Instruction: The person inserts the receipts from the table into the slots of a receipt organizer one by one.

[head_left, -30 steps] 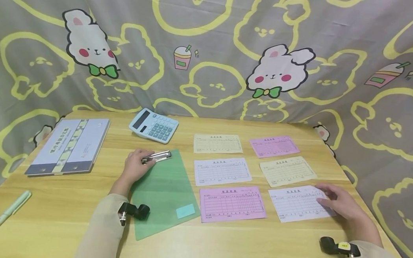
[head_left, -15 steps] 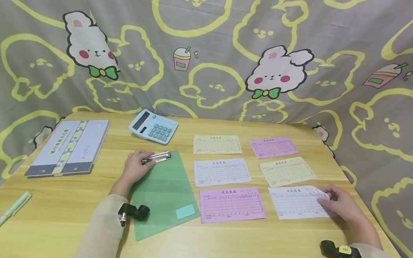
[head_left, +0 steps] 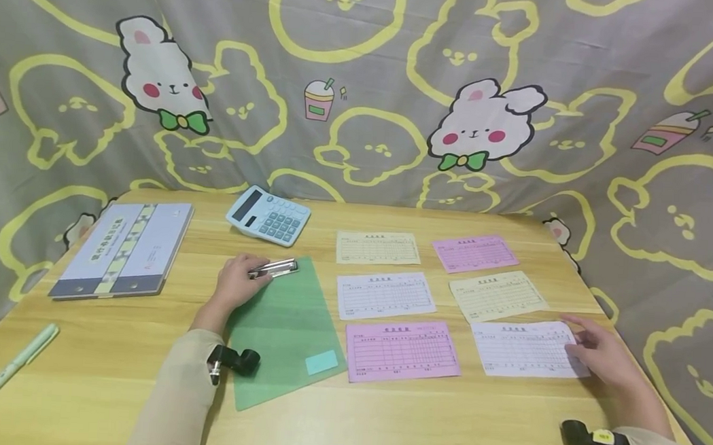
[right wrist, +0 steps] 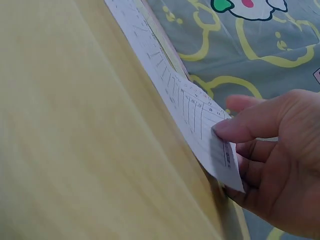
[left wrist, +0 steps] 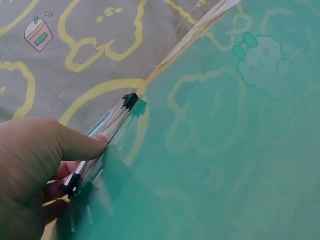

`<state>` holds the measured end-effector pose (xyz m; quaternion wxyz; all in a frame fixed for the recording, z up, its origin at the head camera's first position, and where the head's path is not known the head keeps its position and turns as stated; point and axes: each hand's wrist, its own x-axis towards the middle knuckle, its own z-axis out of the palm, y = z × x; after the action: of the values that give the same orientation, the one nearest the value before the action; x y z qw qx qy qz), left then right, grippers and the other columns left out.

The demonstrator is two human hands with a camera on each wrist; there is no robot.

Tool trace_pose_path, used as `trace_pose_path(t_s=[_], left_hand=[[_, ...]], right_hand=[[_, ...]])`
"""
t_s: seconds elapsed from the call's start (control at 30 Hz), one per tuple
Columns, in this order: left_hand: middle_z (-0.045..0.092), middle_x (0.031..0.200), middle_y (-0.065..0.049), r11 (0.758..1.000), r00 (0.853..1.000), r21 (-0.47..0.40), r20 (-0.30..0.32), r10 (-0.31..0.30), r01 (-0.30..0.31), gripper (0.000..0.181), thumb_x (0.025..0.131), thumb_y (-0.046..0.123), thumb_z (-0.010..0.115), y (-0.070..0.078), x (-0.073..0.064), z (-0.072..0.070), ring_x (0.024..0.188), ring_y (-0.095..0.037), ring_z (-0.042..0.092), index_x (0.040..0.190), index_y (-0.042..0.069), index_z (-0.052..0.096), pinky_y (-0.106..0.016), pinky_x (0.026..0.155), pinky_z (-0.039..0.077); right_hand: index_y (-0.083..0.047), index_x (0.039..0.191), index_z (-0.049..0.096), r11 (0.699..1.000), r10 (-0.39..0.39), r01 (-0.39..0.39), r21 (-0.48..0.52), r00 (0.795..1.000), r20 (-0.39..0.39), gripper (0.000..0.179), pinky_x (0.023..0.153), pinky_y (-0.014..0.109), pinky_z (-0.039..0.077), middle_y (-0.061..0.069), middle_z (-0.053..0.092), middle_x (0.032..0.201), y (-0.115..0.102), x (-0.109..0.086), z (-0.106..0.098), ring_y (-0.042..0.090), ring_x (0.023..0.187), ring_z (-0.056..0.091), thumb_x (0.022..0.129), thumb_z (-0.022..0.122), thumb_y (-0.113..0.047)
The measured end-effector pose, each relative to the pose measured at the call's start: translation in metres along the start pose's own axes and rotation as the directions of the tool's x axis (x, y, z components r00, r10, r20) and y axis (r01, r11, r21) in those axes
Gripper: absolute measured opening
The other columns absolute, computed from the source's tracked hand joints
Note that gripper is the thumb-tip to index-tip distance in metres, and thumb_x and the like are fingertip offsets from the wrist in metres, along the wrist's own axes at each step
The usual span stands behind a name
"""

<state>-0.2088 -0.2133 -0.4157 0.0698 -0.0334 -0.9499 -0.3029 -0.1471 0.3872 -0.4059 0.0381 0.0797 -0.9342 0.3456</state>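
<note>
My left hand holds the metal clip at the top of a translucent green clipboard. In the left wrist view its thumb presses on the clip with the fingers curled beneath. A small blue sticky note is on the board's lower right corner. At the right, my right hand pinches the right end of a white printed slip. The right wrist view shows the thumb on top of this slip, fingers behind it, and the pinched end bent up.
Other printed slips lie flat in two columns: yellow, pink, white, yellow and pink. A blue calculator, an account book and a green pen lie further left. A patterned curtain hangs behind the table.
My right hand and the white slip it pinches have shifted slightly to the right. My left hand stays on the clip.
</note>
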Motion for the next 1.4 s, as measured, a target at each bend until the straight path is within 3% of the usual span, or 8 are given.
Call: trace_pose_path(t_s=[0.2,0.3,0.47,0.57,0.77,0.97,1.27,1.4], left_hand=[[0.051,0.104,-0.021,1.000,0.999,0.006,0.044,0.020,-0.021,0.038,0.076,0.019,0.063,0.003,0.005,-0.007,0.094,-0.035,0.045,0.108,-0.001,0.058,-0.049,0.078,0.031],[0.052,0.103,-0.021,1.000,0.998,-0.001,0.053,0.029,-0.029,0.038,0.076,0.018,0.064,0.004,0.007,-0.008,0.094,-0.035,0.046,0.107,-0.003,0.057,-0.048,0.079,0.033],[0.054,0.100,-0.021,0.999,0.998,-0.028,0.048,0.029,-0.028,0.037,0.075,0.016,0.065,0.005,0.008,-0.008,0.092,-0.034,0.048,0.105,-0.005,0.058,-0.047,0.079,0.034],[0.054,0.100,-0.022,0.998,0.999,-0.063,0.045,0.025,-0.023,0.036,0.076,0.015,0.064,0.004,0.009,-0.006,0.092,-0.034,0.047,0.104,-0.006,0.058,-0.046,0.080,0.034],[0.055,0.099,-0.022,0.990,0.998,-0.128,0.009,0.062,-0.061,0.033,0.074,0.011,0.065,0.002,0.011,0.000,0.092,-0.034,0.048,0.102,-0.006,0.059,-0.045,0.081,0.035],[0.057,0.095,-0.021,0.977,0.990,-0.160,-0.046,0.134,-0.140,0.029,0.072,0.005,0.067,0.002,0.011,0.003,0.088,-0.034,0.050,0.099,-0.006,0.061,-0.045,0.078,0.037],[0.055,0.098,-0.021,0.977,0.993,-0.177,-0.036,0.115,-0.120,0.031,0.074,0.006,0.065,0.000,0.010,0.004,0.089,-0.035,0.048,0.102,-0.006,0.060,-0.046,0.078,0.036],[0.054,0.098,-0.021,0.977,0.994,-0.180,-0.033,0.107,-0.111,0.031,0.074,0.007,0.065,0.000,0.009,0.004,0.090,-0.034,0.048,0.102,-0.006,0.060,-0.045,0.078,0.037]], right_hand=[[0.001,0.096,0.062,0.998,-0.023,0.024,0.055,0.999,-0.025,0.020,0.055,0.016,0.040,-0.014,0.055,0.084,0.001,-0.007,-0.010,0.000,0.069,0.049,0.076,0.057,0.004],[-0.001,0.087,0.065,0.996,0.016,-0.016,0.092,1.000,-0.007,0.011,0.059,0.013,0.038,-0.024,0.052,0.085,-0.002,-0.009,-0.018,-0.004,0.073,0.047,0.079,0.057,0.000],[-0.004,0.096,0.064,0.970,0.079,-0.096,0.224,0.994,0.081,0.016,0.063,0.013,0.039,-0.026,0.051,0.092,-0.013,-0.011,-0.032,-0.007,0.081,0.047,0.085,0.053,-0.008],[-0.005,0.102,0.062,0.964,0.055,-0.078,0.253,0.994,0.095,0.019,0.066,0.011,0.038,-0.027,0.050,0.097,-0.019,-0.008,-0.038,-0.009,0.086,0.044,0.086,0.052,-0.010],[-0.006,0.111,0.058,0.948,-0.014,-0.016,0.317,0.996,0.092,0.026,0.067,0.013,0.040,-0.021,0.050,0.103,-0.040,0.010,-0.036,-0.004,0.089,0.046,0.085,0.052,-0.007],[-0.010,0.115,0.055,0.923,-0.070,0.023,0.383,0.992,0.108,0.031,0.066,0.019,0.044,-0.004,0.055,0.096,-0.064,0.042,-0.015,0.007,0.082,0.053,0.084,0.054,-0.008],[-0.002,0.121,0.047,0.895,-0.050,-0.039,0.445,0.981,0.185,0.038,0.069,0.028,0.046,0.011,0.050,0.105,-0.104,0.086,0.026,0.014,0.084,0.054,0.084,0.054,-0.006],[0.004,0.122,0.043,0.858,-0.070,-0.047,0.511,0.976,0.206,0.041,0.068,0.033,0.047,0.019,0.046,0.110,-0.124,0.101,0.042,0.016,0.083,0.055,0.082,0.052,0.000]])
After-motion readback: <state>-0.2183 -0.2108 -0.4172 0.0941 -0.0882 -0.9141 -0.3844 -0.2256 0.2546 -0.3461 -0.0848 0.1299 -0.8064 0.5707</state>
